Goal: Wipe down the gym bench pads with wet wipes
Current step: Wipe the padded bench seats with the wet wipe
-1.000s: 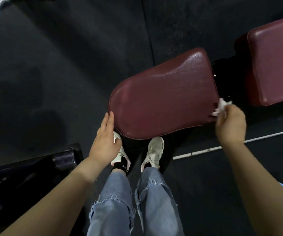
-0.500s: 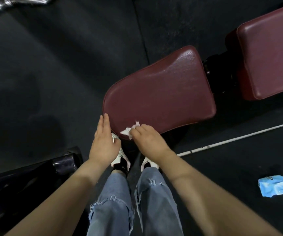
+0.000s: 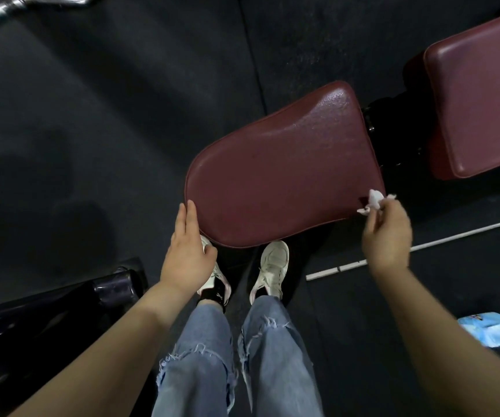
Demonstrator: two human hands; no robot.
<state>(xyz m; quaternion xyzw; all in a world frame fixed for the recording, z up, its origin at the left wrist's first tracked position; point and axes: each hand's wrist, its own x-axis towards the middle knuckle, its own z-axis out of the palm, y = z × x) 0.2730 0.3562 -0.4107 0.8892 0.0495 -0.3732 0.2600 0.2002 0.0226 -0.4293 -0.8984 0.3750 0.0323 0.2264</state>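
A dark red seat pad (image 3: 279, 173) of the gym bench lies in the middle of the view, its surface shiny. A second red pad (image 3: 480, 103), the backrest, reaches in from the upper right. My right hand (image 3: 388, 233) pinches a crumpled white wet wipe (image 3: 373, 201) at the seat pad's near right corner. My left hand (image 3: 187, 251) rests with straight fingers against the pad's rounded near left edge.
A blue wet-wipe pack (image 3: 489, 328) lies on the black rubber floor at the right. A white line (image 3: 417, 245) crosses the floor behind my right hand. A dark machine part (image 3: 62, 308) sits at the lower left, a chrome bar (image 3: 8, 7) at the top left. My feet stand under the pad.
My right hand swept the wipe along the pad's near edge from the left end, beside my left hand, back to the right corner. My left hand stayed put.
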